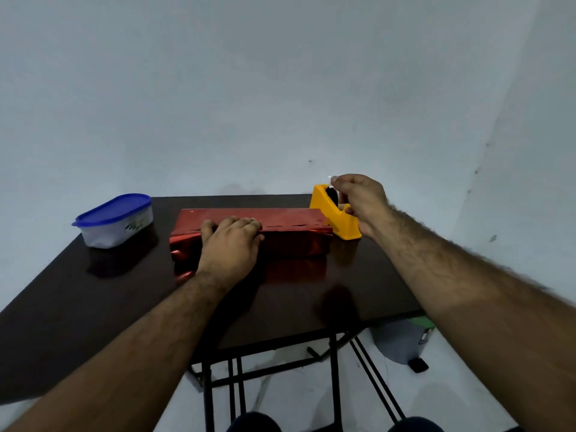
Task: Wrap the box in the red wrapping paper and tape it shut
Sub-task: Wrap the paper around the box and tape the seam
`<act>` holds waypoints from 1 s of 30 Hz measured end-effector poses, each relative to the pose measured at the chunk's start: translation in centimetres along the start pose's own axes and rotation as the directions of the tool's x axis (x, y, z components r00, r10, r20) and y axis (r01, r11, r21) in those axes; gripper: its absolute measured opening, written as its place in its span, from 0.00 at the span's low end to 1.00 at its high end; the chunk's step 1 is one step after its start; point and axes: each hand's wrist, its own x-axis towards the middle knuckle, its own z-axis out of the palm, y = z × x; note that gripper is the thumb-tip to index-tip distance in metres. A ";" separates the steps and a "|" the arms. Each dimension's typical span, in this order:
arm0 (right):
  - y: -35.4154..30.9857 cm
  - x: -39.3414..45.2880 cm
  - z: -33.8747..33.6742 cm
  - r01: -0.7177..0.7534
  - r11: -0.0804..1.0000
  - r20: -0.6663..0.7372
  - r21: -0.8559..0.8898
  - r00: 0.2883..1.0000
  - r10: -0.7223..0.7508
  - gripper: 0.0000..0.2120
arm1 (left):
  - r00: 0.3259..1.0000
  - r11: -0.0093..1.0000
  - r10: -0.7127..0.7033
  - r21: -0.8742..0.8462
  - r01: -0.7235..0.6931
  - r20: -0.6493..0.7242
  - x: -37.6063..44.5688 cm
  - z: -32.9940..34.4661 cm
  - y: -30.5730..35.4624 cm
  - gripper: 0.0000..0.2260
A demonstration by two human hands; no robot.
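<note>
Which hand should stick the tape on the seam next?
Right, probably. The right hand already pinches the clear tape strip above the yellow plastic tape dispenser. The left hand presses flat on the red-foil-wrapped box, holding the seam.

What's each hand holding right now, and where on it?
The right hand pinches the free end of the clear tape above the yellow dispenser. The left hand holds nothing; it presses flat on the red-wrapped box at the paper seam.

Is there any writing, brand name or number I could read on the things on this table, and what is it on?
No text here can be read.
White tub with a blue lid: a dark printed mark on its side, too blurred to read.
Yellow tape dispenser: no writing visible.
Red wrapped box: no writing visible.
</note>
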 end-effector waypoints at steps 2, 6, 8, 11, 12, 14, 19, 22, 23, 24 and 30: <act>-0.2 -0.4 0.8 0.020 1.000 0.037 0.017 0.999 -0.021 0.05 | 1.000 1.000 -0.005 0.002 0.005 0.005 0.0 0.0 0.0 0.17; -1.0 -1.3 1.4 0.075 0.997 0.105 0.026 0.991 -0.077 0.08 | 1.000 1.000 -0.010 0.003 0.010 0.009 0.0 -0.1 -0.1 0.17; -1.2 -1.6 1.4 0.114 0.994 0.128 -0.001 0.985 -0.113 0.09 | 1.000 1.000 -0.009 0.000 0.009 0.004 0.0 0.0 -0.1 0.17; -1.3 -2.3 1.6 0.154 0.988 0.143 -0.020 0.978 -0.150 0.07 | 1.000 1.000 -0.004 0.002 0.004 0.000 0.0 0.1 -0.2 0.17; -1.2 -2.3 1.7 0.161 0.987 0.141 -0.014 0.977 -0.158 0.07 | 1.000 1.000 -0.005 0.002 0.005 0.000 0.0 0.1 -0.2 0.17; -1.2 -2.6 1.7 0.169 0.986 0.136 0.005 0.976 -0.168 0.08 | 1.000 1.000 -0.005 0.003 0.005 0.002 0.1 0.1 -0.2 0.17; -1.3 -3.3 1.8 0.125 0.992 0.153 0.030 0.980 -0.128 0.09 | 1.000 1.000 -0.009 0.008 0.009 0.007 0.1 0.3 -0.3 0.17; -1.3 -3.6 2.2 0.057 0.998 0.164 0.019 0.985 -0.059 0.08 | 1.000 1.000 -0.006 0.005 0.006 0.001 0.1 0.3 -0.3 0.17; -1.3 -3.7 2.4 0.043 0.999 0.167 0.023 0.985 -0.046 0.08 | 1.000 1.000 -0.008 0.003 0.008 0.000 0.1 0.2 -0.2 0.17; -1.2 -3.7 2.6 0.032 0.999 0.172 0.033 0.984 -0.037 0.08 | 1.000 1.000 -0.008 0.004 0.008 -0.001 0.1 0.2 -0.2 0.17; -1.0 -4.9 3.8 -0.068 0.995 0.163 0.076 0.985 0.055 0.15 | 1.000 1.000 -0.004 0.000 0.004 -0.007 0.1 0.3 -0.3 0.17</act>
